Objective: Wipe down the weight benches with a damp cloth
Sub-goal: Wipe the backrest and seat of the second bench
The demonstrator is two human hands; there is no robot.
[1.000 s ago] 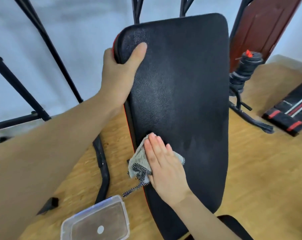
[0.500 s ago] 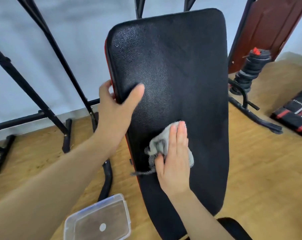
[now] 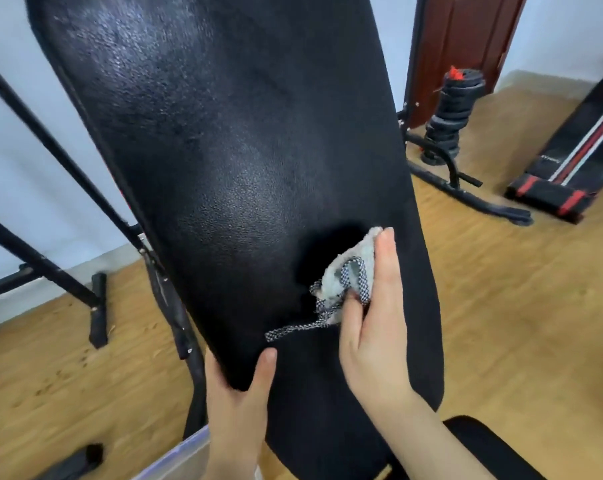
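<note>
My right hand [image 3: 376, 327] pins the cloth [image 3: 345, 275] mid-right on the bench pad [image 3: 223, 150], fingers flat, thumb hooked into its fold; my left hand [image 3: 237, 407] grips the pad's near left edge. I'd press evenly, overlapping strokes

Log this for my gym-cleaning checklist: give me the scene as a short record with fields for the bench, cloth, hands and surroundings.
Bench pad: black, raised at an incline, fills most of the view, sheen on its upper part
Cloth: grey, bunched, checked trim strip dangling
Left hand: grips the pad's lower left edge, thumb on the front
Right hand: holds the cloth against the pad's lower right area
Surroundings: wooden floor, stacked weight plates, second bench at right, clear container at bottom edge
</note>
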